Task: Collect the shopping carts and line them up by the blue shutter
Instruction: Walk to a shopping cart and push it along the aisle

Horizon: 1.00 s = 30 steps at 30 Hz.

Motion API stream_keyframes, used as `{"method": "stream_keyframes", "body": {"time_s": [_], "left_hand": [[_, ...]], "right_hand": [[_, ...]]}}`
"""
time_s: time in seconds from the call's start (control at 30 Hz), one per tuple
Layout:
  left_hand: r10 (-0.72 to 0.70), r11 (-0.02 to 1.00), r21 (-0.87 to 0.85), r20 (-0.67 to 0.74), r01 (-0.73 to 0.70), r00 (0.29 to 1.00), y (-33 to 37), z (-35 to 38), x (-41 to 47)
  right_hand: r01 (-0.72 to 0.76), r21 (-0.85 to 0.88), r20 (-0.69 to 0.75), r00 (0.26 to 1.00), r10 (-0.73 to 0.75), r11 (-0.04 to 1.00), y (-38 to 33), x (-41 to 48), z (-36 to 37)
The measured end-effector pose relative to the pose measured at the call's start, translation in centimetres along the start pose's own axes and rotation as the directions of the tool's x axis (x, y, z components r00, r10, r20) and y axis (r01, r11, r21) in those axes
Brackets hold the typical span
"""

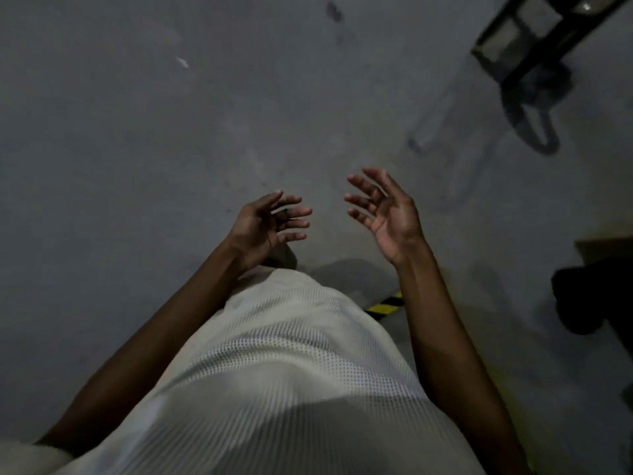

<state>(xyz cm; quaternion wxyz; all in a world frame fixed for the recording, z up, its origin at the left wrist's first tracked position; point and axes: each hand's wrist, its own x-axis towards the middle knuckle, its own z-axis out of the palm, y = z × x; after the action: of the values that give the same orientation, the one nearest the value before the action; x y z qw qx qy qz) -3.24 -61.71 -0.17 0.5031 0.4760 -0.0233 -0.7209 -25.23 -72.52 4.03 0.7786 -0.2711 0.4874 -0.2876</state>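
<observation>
The only object that may belong to the task is a dark framed structure [534, 39] at the upper right corner of the view. It shows black bars around pale panels, and below it a dark rounded part [534, 121] rests on or near the floor. Blur and low light prevent confirming that it is a shopping cart, and most of it is cut off by the frame edge. No blue shutter can be made out.

Both hands are well apart from that structure and touch nothing. The right hand [387, 214] is raised in front of the body, palm turned inward toward the left, fingers spread and lightly curved, holding nothing. The left hand [267, 224] sits slightly lower and just beside it, palm facing the right hand, fingers loosely extended and separated, also empty. A gap remains between the two sets of fingertips. Both forearms are bare and run back to the lower edge of the view.

The person wears a pale mesh shirt [291, 365] that fills the lower centre. Under the hands lies a grey concrete floor [137, 132], scuffed, with a dark stain [334, 10] near the top edge and a small pale mark [182, 61] at upper left. A short strip of yellow and black hazard striping [385, 305] shows on the floor just beside the right forearm. At the right edge stands a dark, unidentifiable mass [589, 296].
</observation>
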Motion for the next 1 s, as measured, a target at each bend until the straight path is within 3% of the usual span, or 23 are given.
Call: {"method": "stream_keyframes", "body": {"time_s": [0.13, 0.2, 0.27, 0.37, 0.47, 0.57, 0.73, 0.9, 1.0], "left_hand": [[0.068, 0.981, -0.166, -0.169, -0.097, 0.983, 3.5, -0.6, 4.3], [0.101, 0.961, -0.222, -0.269, -0.164, 0.958, 6.0, -1.0, 7.4], [0.133, 0.97, -0.154, -0.31, -0.188, 0.941, 9.4, -0.4, 10.3], [0.211, 0.976, 0.112, -0.28, -0.186, 0.937, 15.6, 0.9, 15.0], [0.288, 0.933, 0.278, -0.198, -0.228, 0.937, 21.9, 2.7, 19.3], [0.301, 0.918, 0.31, -0.141, -0.247, 0.943, 26.8, 5.8, 22.1], [0.221, 0.933, 0.314, -0.113, -0.176, 0.969, 31.3, 6.1, 27.2], [0.209, 0.962, 0.23, -0.285, -0.145, 0.936, 37.4, 2.2, 34.5], [0.253, 0.96, 0.214, -0.383, -0.182, 0.888, 44.0, 1.7, 39.9]], "right_hand": [[-0.121, -0.071, 0.087, 0.988, 0.127, 0.99, -0.7, 6.3, 2.2], [-0.127, -0.22, 0.12, 0.98, 0.156, 0.967, -1.9, 9.3, 3.5], [-0.082, -0.427, 0.096, 0.986, 0.135, 0.9, -4.5, 12.0, 4.7], [0.03, -0.608, 0.041, 0.999, -0.007, 0.793, -8.8, 16.7, 5.7], [0.041, -0.57, 0.033, 0.999, -0.027, 0.82, -12.5, 21.4, 7.6], [-0.032, -0.461, 0.027, 0.998, 0.05, 0.887, -16.5, 25.5, 9.7], [-0.055, -0.478, -0.019, 0.998, 0.053, 0.877, -21.1, 35.2, 11.9], [-0.083, -0.628, 0.093, 0.979, 0.181, 0.774, -25.3, 47.7, 17.0], [0.061, -0.737, 0.236, 0.957, 0.171, 0.673, -31.2, 56.3, 20.8]]}}
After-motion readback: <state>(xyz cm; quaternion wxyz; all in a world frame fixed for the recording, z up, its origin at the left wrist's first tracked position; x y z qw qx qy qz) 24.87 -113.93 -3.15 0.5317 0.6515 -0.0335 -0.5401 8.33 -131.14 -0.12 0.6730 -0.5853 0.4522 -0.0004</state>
